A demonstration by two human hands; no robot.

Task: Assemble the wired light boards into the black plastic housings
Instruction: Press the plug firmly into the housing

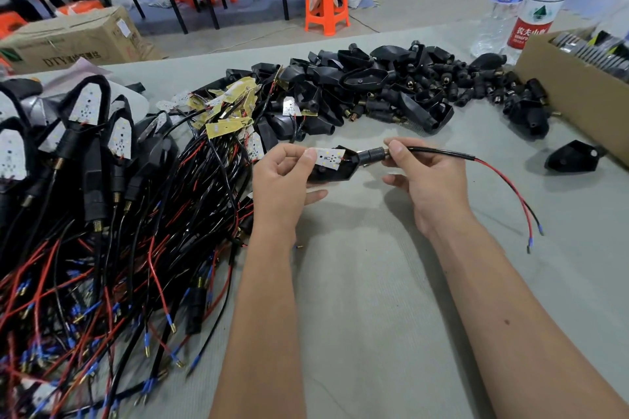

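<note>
Heap of empty black plastic housings (367, 85) along our grey worktop's (374, 282) far edge, finished wired units (85, 153) at its left edge, our left hand (282, 180) gripping a black housing (335, 170) holding a white light board (328, 157), our right hand (425, 177) pinching its black sleeved cable (439, 152)

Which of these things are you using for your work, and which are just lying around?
For the job: left hand holding housing with light board; right hand pinching its wire; pile of empty housings; loose wired boards; finished lights.

Just lying about: water bottles, cardboard box, orange stool.
</note>
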